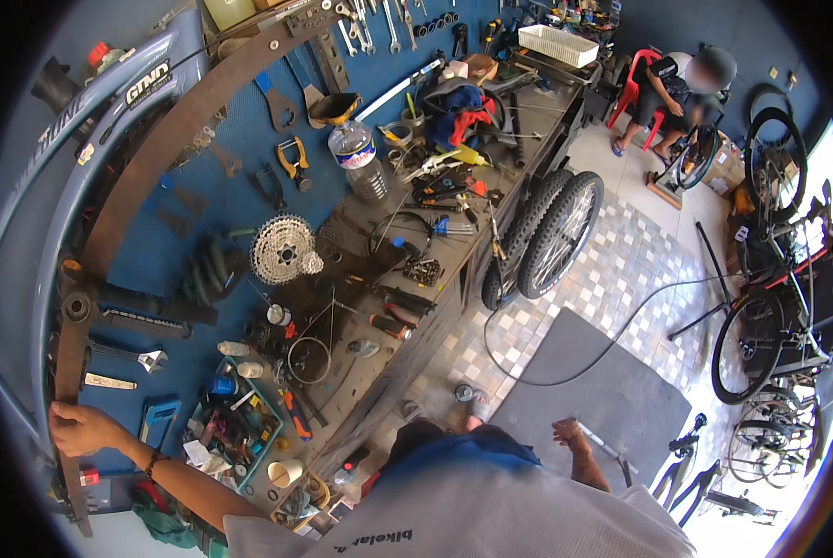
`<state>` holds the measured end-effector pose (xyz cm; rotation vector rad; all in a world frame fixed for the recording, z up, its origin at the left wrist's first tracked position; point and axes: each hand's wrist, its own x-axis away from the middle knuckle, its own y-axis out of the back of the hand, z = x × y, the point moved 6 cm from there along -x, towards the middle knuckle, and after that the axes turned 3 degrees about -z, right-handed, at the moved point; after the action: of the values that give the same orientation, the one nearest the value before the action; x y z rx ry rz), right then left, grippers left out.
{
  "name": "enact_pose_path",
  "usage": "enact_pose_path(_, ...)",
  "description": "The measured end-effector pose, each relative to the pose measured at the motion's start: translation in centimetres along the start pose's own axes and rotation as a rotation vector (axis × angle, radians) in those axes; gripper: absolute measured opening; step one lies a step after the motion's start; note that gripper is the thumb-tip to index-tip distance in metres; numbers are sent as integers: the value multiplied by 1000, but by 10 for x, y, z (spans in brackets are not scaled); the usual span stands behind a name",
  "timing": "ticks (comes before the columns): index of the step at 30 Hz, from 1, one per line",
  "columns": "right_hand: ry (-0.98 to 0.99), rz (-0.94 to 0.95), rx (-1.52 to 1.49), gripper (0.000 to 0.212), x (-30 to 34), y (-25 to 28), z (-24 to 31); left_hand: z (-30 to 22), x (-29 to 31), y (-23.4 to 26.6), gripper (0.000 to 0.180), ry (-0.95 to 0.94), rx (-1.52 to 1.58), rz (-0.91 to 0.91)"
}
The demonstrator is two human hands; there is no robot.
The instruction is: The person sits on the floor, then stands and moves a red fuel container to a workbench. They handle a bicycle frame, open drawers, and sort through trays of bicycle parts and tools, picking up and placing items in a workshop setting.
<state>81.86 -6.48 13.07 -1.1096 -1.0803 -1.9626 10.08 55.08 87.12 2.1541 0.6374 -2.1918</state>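
My left arm reaches out to the far left, where my left hand (84, 430) is at the brown edge strip (71, 372) of the blue tool board (193, 298). Its fingers are bent in over the strip; what they grip, if anything, is hidden. Beside that hand hang a blue-framed hacksaw (160, 418) and an adjustable wrench (147, 359). My right hand (567, 431) hangs low over the dark floor mat (584, 372), its fingers loosely apart. A silver rod (602, 441) shows right by its wrist, and I see nothing in the fingers.
The cluttered workbench (361, 372) bears a cassette (283, 249), a clear bottle (356, 160) and a green tray (272, 423). Two tyred wheels (561, 232) lean against it. A hose (602, 358) crosses the floor. Bicycles (760, 344) line the right; a person (681, 88) sits at the back.
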Motion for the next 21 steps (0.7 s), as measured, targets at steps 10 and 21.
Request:
enact_pose_path(10, 116, 109, 18, 42, -1, -51, 42, -4, 7, 1, 52, 13, -18, -49)
enact_pose_path(21, 99, 49, 36, 44, -21, -12, 44, 8, 13, -7, 45, 46, 30, -3)
